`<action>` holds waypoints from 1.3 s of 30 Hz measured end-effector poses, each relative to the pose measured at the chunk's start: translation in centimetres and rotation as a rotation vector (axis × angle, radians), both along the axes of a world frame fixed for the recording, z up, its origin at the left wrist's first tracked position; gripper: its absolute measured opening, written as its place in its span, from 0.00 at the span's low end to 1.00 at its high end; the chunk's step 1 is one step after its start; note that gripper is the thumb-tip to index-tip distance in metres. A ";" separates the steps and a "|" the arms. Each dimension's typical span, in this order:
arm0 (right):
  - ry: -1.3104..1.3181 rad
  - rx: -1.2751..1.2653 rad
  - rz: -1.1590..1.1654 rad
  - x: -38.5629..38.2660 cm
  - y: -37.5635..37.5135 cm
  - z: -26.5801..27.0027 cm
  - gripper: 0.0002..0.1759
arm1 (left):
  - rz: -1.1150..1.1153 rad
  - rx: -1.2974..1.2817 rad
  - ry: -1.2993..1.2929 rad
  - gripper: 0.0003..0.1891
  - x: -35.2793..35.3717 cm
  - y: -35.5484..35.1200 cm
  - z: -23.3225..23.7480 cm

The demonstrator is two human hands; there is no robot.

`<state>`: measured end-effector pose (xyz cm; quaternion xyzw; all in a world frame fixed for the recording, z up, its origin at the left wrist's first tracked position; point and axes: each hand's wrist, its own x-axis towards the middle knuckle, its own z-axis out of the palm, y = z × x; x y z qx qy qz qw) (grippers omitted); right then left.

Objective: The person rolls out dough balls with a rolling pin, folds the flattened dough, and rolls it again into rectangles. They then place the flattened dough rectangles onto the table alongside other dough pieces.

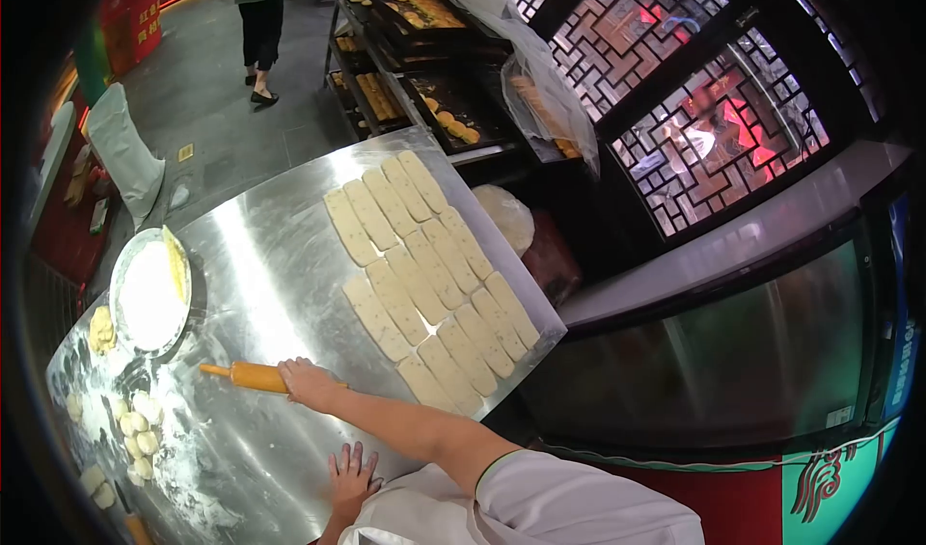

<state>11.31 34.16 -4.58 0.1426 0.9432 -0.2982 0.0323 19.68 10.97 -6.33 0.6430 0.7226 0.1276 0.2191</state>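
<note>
Pin: gripped near one end by the right hand, fingers closed round it; whether the table is touched cannot be told.
Left hand: fingers spread, nothing held, placed at the table's near edge.
Strips: laid in rows to the pin's right.
Balls: clustered at left, below the bowl.

On the silver flat metal table, cream elongated dough strips lie in rows along the right edge. A white round bowl stands by the far edge, left of the tan cylindrical wooden rolling pin; pale round dough balls lie toward the left edge.
</note>
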 end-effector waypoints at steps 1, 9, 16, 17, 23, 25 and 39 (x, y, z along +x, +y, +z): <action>-0.029 -0.007 -0.026 -0.4 -0.4 0.0 0.34 | -0.006 0.075 0.049 0.37 -0.1 -1.9 -1.2; -0.224 0.029 -0.135 2.3 1.2 2.1 0.26 | 0.448 0.006 0.170 0.38 -7.7 -12.6 -0.2; -0.534 -0.082 -0.276 8.7 1.4 -2.1 0.24 | 0.860 -0.114 0.390 0.32 -17.8 -14.7 -0.9; -0.534 -0.084 -0.309 8.9 1.0 -1.9 0.24 | 0.858 -0.107 0.394 0.32 -18.4 -14.8 -1.3; -0.151 -0.102 -0.351 6.4 -2.4 0.0 0.27 | 1.036 0.034 0.179 0.31 -17.4 -11.3 -0.3; -0.210 -0.342 -0.426 5.0 -4.8 2.9 0.27 | 1.044 0.317 -0.253 0.31 -15.7 -8.6 0.6; -0.117 -0.610 -0.160 9.6 -11.5 5.6 0.27 | 1.485 0.776 -1.170 0.48 -11.7 4.0 4.1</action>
